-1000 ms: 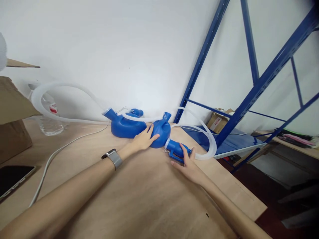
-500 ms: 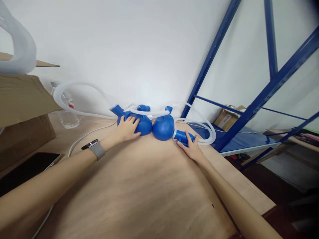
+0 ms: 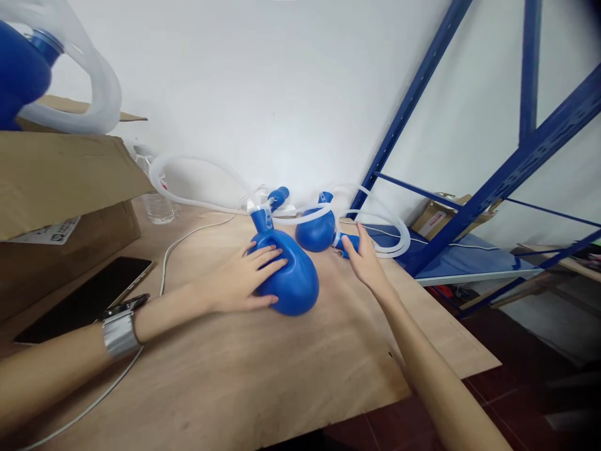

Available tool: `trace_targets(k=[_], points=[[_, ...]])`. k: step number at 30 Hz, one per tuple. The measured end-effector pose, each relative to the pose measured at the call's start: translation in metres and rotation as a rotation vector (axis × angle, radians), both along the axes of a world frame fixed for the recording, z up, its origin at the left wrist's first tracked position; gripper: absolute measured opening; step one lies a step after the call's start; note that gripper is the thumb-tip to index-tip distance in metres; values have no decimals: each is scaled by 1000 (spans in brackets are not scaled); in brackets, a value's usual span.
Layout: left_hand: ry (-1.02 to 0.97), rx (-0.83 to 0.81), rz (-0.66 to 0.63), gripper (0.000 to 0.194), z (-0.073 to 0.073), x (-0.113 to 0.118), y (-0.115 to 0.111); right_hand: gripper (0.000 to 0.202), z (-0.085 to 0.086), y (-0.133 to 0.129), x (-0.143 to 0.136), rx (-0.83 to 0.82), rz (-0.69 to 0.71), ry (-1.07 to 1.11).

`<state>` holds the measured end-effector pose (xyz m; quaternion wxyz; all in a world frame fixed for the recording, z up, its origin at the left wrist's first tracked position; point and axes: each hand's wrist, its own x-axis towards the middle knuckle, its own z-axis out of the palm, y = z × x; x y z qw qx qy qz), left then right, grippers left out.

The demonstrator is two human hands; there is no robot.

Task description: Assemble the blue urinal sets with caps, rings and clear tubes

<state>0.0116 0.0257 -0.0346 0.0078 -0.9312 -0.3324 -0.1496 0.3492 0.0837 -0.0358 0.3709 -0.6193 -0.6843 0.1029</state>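
Blue bottle (image 3: 298,285) clasped by left hand (image 3: 237,279), right hand (image 3: 369,262) outstretched at blue nozzle (image 3: 354,240), grip unclear

- Hidden in part by the left hand (image 3: 246,279): near side of the front blue bottle (image 3: 295,282).
- Mostly covered by the right hand (image 3: 367,260): small blue piece (image 3: 352,238) beside the tubing; extent of contact impossible to tell.
- Cut off by the left edge: upper blue bottle (image 3: 19,72) and cardboard box (image 3: 70,178).
- Too small to read: print on the box label (image 3: 47,233).
- Partly behind white tubing (image 3: 201,158) and box: clear water bottle (image 3: 157,207).
- Cropped at top and right: blue shelf frame (image 3: 529,81).
- Dark, blurred beyond naming: shapes at lower right.
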Motion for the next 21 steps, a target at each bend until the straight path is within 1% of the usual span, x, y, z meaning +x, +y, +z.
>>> trace_targets(k=[1, 2, 3, 4, 5, 6, 8, 10, 11, 12, 13, 14, 15, 16, 18, 19, 21], points=[[-11, -19, -19, 76, -1, -1, -8, 84, 11, -10, -15, 21, 131, 84], [-20, -36, -34, 77, -2, -2, -17, 82, 21, -20, -31, -17, 260, 128], [-28, -54, -43, 77, -2, -3, -25, 82, 29, -30, -47, -84, 359, 122], [-36, -71, -50, 76, -1, -3, -34, 87, 35, -40, -63, -148, 424, 89], [-42, -85, -58, 76, 1, -3, -42, 95, 40, -48, -78, -182, 464, 50], [-45, -97, -69, 75, 4, -3, -51, 95, 43, -56, -90, -194, 488, 26], [-47, -109, -109, 71, 13, -4, -66, 77, 46, -69, -104, -191, 557, -51], [-60, -121, -153, 56, 24, -10, -74, 60, 49, -78, -105, -174, 620, -132], [-73, -132, -151, 46, 28, -16, -75, 57, 50, -82, -100, -169, 632, -167], [-92, -143, -111, 39, 31, -22, -73, 57, 52, -85, -92, -170, 624, -192], [-114, -153, -38, 37, 33, -30, -69, 58, 53, -88, -83, -176, 599, -210], [-137, -160, 67, 36, 33, -38, -61, 58, 56, -91, -73, -188, 574, -227], [-170, -157, 207, 34, 31, -46, -51, 58, 58, -94, -63, -198, 549, -243], [-207, -162, 319, 32, 27, -52, -39, 58, 61, -96, -53, -207, 532, -259], [-354, -252, 494, 33, 18, -61, -11, 57, 67, -101, -38, -243, 501, -288], [-463, -310, 568, 35, 13, -62, 4, 55, 70, -102, -34, -262, 472, -303], [-542, -347, 601, 42, 6, -58, 35, 48, 74, -102, -29, -284, 395, -330]])
